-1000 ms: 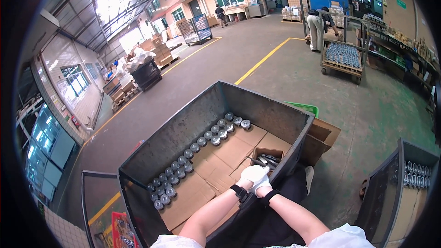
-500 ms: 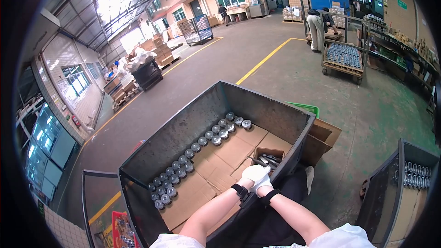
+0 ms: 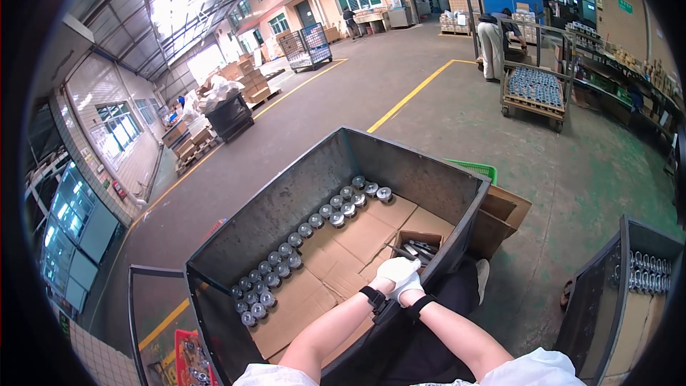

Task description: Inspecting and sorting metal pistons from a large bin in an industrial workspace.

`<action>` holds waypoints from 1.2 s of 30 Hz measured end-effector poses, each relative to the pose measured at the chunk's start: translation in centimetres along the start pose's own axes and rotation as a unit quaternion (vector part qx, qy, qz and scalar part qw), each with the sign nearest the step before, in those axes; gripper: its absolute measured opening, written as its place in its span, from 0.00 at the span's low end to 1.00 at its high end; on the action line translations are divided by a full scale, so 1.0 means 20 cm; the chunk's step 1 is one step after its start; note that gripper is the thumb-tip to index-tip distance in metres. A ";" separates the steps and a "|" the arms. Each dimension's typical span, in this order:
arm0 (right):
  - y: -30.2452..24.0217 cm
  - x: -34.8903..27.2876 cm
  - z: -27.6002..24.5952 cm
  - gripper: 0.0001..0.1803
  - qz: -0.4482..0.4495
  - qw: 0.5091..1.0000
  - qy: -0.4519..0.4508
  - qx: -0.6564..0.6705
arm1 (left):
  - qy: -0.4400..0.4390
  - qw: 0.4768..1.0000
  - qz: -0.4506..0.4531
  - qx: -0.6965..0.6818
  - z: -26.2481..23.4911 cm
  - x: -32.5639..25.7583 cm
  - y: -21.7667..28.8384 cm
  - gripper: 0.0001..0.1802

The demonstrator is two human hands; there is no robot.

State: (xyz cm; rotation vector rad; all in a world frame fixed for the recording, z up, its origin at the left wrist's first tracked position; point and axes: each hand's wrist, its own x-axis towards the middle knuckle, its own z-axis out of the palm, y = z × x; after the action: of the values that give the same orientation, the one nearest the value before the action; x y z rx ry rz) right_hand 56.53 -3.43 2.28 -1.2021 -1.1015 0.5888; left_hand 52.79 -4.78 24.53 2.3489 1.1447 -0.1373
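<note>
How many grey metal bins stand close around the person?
3. Front bin before the person, holding round parts; left bin at the lower left edge; right bin at the lower right. A dark cart far back left may be a fourth.

Worker, own body as seen from above. Left hand (image 3: 394,269): white fabric glove, snug, covering fingers and palm. Right hand (image 3: 409,284): matching white glove. Each glove ends in a black band at the wrist, looking like a strap or cuff. Forearms bare from wrist bands up to the elbows. Short white sleeves visible at both upper arms. Dark trousers or apron below; which one cannot be told.
</note>
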 end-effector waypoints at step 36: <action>-1.05 0.06 -0.22 0.17 0.022 0.786 -0.310 -0.534 | 0.180 0.893 -0.289 -0.293 -0.64 -1.39 -0.56 0.22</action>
State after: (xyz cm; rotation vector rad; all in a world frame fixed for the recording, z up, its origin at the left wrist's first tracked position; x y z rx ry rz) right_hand 57.32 -10.70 22.50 -2.0798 -2.1291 0.3688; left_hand 24.87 -12.50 39.52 1.4842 1.7492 0.4043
